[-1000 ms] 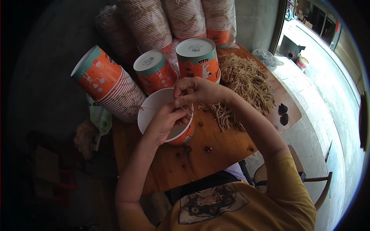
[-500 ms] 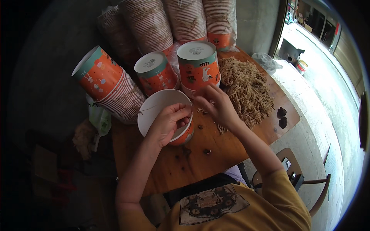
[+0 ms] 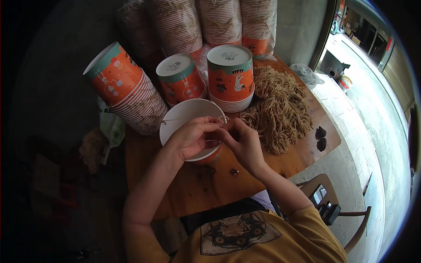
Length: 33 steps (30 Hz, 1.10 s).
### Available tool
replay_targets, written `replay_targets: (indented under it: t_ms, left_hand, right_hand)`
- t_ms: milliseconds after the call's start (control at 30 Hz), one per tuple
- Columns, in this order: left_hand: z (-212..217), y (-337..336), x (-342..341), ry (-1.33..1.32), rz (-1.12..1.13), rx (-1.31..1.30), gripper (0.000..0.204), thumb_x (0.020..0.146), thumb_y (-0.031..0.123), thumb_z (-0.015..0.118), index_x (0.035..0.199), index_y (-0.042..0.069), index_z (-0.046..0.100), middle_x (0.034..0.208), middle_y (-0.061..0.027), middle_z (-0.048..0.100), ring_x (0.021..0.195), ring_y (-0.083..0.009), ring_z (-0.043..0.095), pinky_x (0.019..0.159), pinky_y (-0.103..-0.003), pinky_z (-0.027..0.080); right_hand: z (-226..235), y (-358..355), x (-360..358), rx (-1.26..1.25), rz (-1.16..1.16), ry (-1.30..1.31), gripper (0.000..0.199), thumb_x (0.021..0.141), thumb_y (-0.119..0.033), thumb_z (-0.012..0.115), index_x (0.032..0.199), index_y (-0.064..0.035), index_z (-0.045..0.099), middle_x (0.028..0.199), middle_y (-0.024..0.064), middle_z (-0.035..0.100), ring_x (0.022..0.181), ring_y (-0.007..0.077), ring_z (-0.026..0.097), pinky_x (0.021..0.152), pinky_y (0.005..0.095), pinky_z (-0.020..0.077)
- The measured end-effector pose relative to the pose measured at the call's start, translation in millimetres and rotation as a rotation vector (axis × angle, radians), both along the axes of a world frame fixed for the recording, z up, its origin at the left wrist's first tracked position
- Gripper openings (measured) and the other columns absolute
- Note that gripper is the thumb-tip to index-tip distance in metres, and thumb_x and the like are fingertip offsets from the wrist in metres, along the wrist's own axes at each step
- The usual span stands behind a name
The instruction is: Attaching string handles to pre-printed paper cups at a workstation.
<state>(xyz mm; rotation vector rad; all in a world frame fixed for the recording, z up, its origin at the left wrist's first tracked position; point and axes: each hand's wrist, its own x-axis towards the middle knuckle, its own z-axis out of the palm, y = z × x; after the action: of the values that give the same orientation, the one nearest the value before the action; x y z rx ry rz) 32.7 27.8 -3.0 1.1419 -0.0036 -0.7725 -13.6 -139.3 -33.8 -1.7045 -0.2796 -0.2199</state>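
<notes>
A large white paper bucket [image 3: 186, 115] with an orange outside stands open side up on the table. Over its right rim, both my hands meet with fingers pinched together. Between their fingertips, a pale cord [image 3: 222, 117] makes a small loop at the rim; its end is hidden. My left hand [image 3: 198, 136] reaches across the bucket's mouth, closed on the cord. From the right, my right hand [image 3: 242, 141] closes on the same cord. Another bit of cord sticks out at the bucket's left rim. A heap of tan cords [image 3: 283, 111] lies right of my hands.
Upside-down orange buckets stand behind: a tilted stack [image 3: 118, 79], a shorter one [image 3: 180, 81] and another [image 3: 230, 81]. Tall plastic-wrapped stacks [image 3: 219, 22] rise at the back. Two dark pieces [image 3: 321, 138] lie near the right edge of the wooden table [image 3: 188, 193]. A chair [image 3: 326, 188] stands at right.
My right hand has come down and left to meet the left hand at the rim. A cord loop now shows between the fingertips. The view has shifted slightly.
</notes>
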Motion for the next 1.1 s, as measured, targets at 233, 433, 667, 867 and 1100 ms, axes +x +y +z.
replay_targets:
  t_ms: [233,433,667,867,1100]
  left_hand:
    - [6.8,-3.4,-3.6,-0.026,0.044,0.083,0.011,0.090,0.006,0.055,0.101,0.006,0.054,0.097,-0.0034,0.059,0.086,-0.0116,0.058,0.076,-0.026,0.049]
    - [7.3,-5.4,-3.0,-0.158,0.044,0.121,0.015,0.086,-0.001,0.056,0.099,0.004,0.051,0.098,-0.0073,0.057,0.088,-0.0151,0.058,0.078,-0.029,0.050]
    - [5.4,-6.2,-7.3,-0.160,0.081,0.117,0.019,0.084,-0.004,0.054,0.101,0.003,0.048,0.096,-0.0080,0.057,0.087,-0.0160,0.058,0.077,-0.029,0.050]
    - [5.1,-7.5,-10.7,-0.154,0.100,0.112,0.019,0.084,-0.002,0.056,0.099,0.004,0.048,0.096,-0.0075,0.057,0.088,-0.0157,0.059,0.077,-0.028,0.050]
    - [3.7,-6.9,-10.1,-0.185,0.055,0.068,0.016,0.084,-0.001,0.058,0.095,0.005,0.048,0.094,-0.0068,0.057,0.082,-0.0145,0.059,0.074,-0.027,0.050]
  right_hand:
    - [0.6,-13.8,0.9,-0.258,0.042,-0.275,0.009,0.083,-0.009,0.067,0.089,-0.0028,0.064,0.078,0.0070,0.062,0.064,0.0175,0.060,0.059,0.0277,0.0480]
    - [25.1,-39.4,25.8,-0.474,0.039,-0.510,0.023,0.082,-0.007,0.061,0.105,-0.0043,0.059,0.106,0.0100,0.058,0.101,0.0295,0.054,0.082,0.0388,0.0494]
    - [20.1,-39.3,37.0,-0.518,0.239,-0.510,0.018,0.079,-0.011,0.068,0.095,-0.0048,0.061,0.106,0.0084,0.058,0.101,0.0278,0.055,0.086,0.0379,0.0477]
    - [20.0,-35.2,26.7,-0.471,0.164,-0.544,0.015,0.078,-0.010,0.069,0.089,-0.0048,0.060,0.104,0.0065,0.059,0.099,0.0278,0.055,0.084,0.0377,0.0480]
    - [18.5,-39.3,28.4,-0.249,0.231,-0.297,0.008,0.083,-0.004,0.063,0.086,-0.0016,0.057,0.112,0.0099,0.054,0.099,0.0207,0.058,0.082,0.0321,0.0490]
